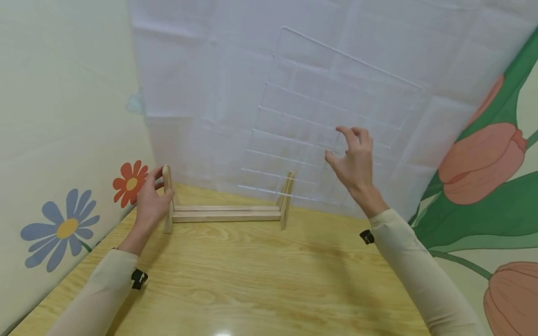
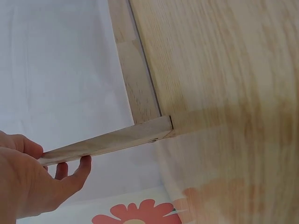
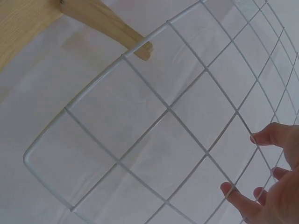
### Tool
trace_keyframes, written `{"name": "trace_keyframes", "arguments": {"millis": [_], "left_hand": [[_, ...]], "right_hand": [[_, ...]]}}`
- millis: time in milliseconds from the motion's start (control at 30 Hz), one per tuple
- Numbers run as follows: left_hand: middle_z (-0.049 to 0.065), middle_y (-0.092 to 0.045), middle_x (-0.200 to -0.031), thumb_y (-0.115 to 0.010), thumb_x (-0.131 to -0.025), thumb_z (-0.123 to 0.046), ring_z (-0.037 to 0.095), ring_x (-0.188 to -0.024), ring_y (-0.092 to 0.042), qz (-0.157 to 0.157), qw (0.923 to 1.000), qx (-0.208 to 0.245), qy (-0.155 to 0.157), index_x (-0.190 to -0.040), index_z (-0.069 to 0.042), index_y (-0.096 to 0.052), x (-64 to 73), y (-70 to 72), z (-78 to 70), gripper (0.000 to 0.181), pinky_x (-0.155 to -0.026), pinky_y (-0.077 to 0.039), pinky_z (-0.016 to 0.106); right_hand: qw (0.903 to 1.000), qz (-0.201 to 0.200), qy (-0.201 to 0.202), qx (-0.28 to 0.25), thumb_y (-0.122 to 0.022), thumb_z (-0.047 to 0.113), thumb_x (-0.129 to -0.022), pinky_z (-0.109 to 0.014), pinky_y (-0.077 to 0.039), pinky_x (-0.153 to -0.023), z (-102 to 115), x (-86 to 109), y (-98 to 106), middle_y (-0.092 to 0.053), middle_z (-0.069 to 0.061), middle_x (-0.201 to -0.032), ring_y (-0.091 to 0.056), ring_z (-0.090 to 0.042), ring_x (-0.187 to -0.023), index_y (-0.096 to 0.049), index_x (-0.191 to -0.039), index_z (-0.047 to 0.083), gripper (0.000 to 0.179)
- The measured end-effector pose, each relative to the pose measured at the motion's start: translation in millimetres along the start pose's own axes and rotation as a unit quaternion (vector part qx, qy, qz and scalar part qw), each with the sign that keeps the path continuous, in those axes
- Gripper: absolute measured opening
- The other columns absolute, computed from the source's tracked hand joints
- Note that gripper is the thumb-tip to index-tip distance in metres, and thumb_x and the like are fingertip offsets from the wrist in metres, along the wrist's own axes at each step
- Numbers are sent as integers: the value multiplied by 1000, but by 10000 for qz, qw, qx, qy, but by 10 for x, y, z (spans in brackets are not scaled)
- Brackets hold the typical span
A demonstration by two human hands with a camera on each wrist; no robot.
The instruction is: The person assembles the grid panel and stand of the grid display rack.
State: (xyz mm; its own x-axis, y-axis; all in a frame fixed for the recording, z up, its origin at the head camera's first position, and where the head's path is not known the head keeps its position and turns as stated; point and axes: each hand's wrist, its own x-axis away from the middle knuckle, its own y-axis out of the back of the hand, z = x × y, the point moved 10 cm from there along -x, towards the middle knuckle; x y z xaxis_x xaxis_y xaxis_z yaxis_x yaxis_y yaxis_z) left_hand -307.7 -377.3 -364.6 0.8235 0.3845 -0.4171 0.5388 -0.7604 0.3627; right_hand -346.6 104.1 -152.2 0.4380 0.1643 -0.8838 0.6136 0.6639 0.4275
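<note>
A light wooden stand [image 1: 227, 216] with two uprights and horizontal rails stands on the table. My left hand [image 1: 152, 200] grips the top of its left upright [image 2: 112, 139], thumb on one side and fingers on the other. To the right, my right hand [image 1: 355, 163] holds a white wire grid panel [image 3: 168, 110] by its wires, thumb and fingers curled at the mesh. The panel is tilted, its lower edge near the stand's right upright [image 1: 286, 200]. In the right wrist view the panel's edge crosses in front of a wooden upright [image 3: 107, 25]; whether they touch I cannot tell.
The wood-grain table [image 1: 235, 280] extends in front of the stand. Behind it hangs a creased white sheet [image 1: 201, 84]. A flower-printed wall covering [image 1: 67, 140] borders the left, and large printed tulips [image 1: 483, 163] the right.
</note>
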Motion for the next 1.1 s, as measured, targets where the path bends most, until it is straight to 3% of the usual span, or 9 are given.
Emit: {"name": "trace_keyframes", "arguments": {"millis": [367,567,867,1100], "left_hand": [[2,-35,-143,-51,-89,-5,31,-119,-42,146,9996,249,42,-145,-26,-27,-83,-170,4,65,-85,-45,50],[1,-34,-144,-51,-89,-4,32,-119,-42,303,9988,388,65,-146,-24,-27,-62,-294,-20,65,-82,-48,49],[2,-35,-143,-53,-89,-5,33,-117,-45,548,9977,320,-257,-145,-22,-30,39,-544,-85,63,-78,-49,47],[0,-41,-138,-57,-85,-1,29,-113,-49,686,9948,621,-435,-141,-20,-36,16,-741,-192,64,-73,-51,42]], "right_hand": [[9998,-106,155,-94,-78,20,-70,-30,-48,-60,102,-130,48,-48,-14,-108,-45,-28,-97,-61,-117,11,51],[9990,-253,186,-306,-79,16,-67,-27,-49,-59,126,-208,62,-49,-12,-105,-46,-24,-97,-62,-115,11,51],[9980,-280,43,-560,-81,14,-65,-30,-53,-59,125,-297,75,-48,-10,-104,-46,-21,-98,-62,-113,10,52],[9976,-433,222,-492,-81,15,-67,-30,-53,-59,165,-357,104,-49,-11,-104,-47,-22,-98,-62,-114,12,51]]}}
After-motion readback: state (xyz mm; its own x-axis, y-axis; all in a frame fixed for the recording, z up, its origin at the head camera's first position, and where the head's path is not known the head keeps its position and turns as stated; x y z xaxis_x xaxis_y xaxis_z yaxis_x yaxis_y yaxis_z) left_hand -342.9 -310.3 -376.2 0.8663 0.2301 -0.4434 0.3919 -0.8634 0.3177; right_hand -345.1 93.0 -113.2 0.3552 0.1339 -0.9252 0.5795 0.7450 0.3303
